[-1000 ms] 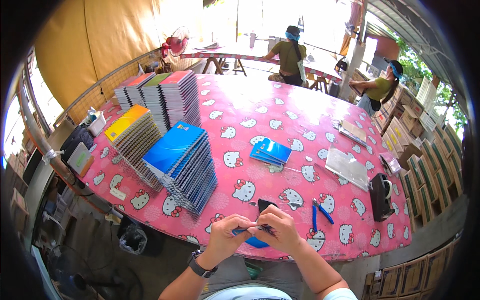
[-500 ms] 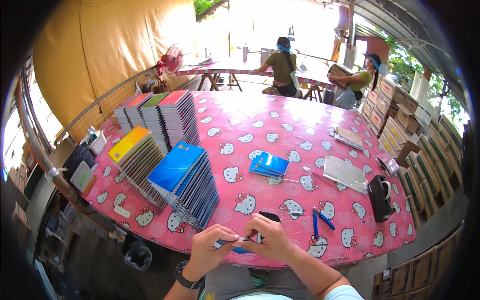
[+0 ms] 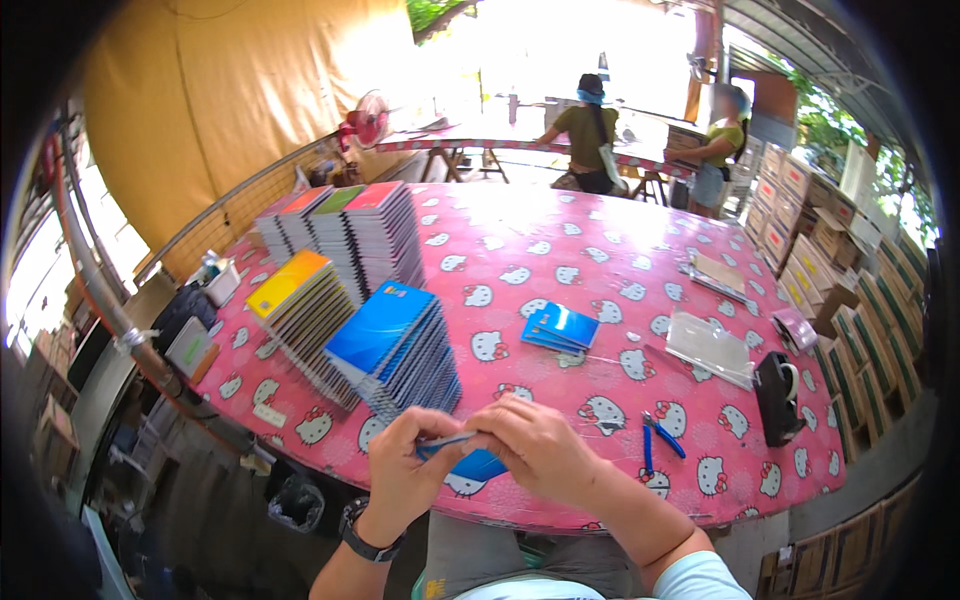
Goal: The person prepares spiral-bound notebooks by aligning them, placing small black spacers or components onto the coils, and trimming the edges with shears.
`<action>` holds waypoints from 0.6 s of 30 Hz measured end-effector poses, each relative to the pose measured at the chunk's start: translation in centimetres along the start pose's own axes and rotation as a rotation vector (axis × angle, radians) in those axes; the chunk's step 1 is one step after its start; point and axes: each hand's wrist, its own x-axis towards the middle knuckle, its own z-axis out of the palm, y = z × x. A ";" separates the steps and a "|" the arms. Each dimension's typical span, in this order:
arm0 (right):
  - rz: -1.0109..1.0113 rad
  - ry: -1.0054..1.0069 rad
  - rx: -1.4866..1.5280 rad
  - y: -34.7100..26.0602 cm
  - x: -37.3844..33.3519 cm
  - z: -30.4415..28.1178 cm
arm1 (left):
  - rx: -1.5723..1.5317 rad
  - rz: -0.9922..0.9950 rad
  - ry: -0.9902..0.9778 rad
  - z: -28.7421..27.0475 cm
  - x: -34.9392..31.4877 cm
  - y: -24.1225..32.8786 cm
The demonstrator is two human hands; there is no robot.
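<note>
At the table's near edge, both my hands grip a small blue notebook (image 3: 480, 465), seen partly edge-on. My left hand (image 3: 408, 455), with a dark watch on its wrist, has thumb and fingers pinched on its left end. My right hand (image 3: 535, 445) closes over its upper right part, hiding much of it. Just beyond my left hand rises a tall stack of blue spiral notebooks (image 3: 385, 330). A few thin blue notebooks (image 3: 560, 328) lie fanned on the table farther off. Blue-handled pliers (image 3: 655, 440) rest right of my right hand.
Yellow notebooks (image 3: 290, 285) and red notebooks (image 3: 375, 198) stand stacked at left on the pink table (image 3: 480, 220). A black tape dispenser (image 3: 775, 400) and a clear plastic sheet (image 3: 710, 345) lie at right. Two people (image 3: 590, 130) are at a far table; cartons (image 3: 800, 200) line the right side.
My hands have turned the blue notebook so more of its blue face shows. A black item behind my right hand is out of sight. The view has shifted slightly; the far-right person has turned.
</note>
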 end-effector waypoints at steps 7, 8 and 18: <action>-0.190 0.350 -0.256 1.3 7.9 -0.9 | 0.139 0.252 0.489 -5.8 6.2 1.5; -0.126 0.403 -0.155 3.1 8.5 -0.9 | -0.082 0.202 0.612 -6.4 7.4 1.4; 0.134 0.420 0.290 13.2 13.1 8.3 | 0.402 0.072 0.476 -7.6 8.3 -8.0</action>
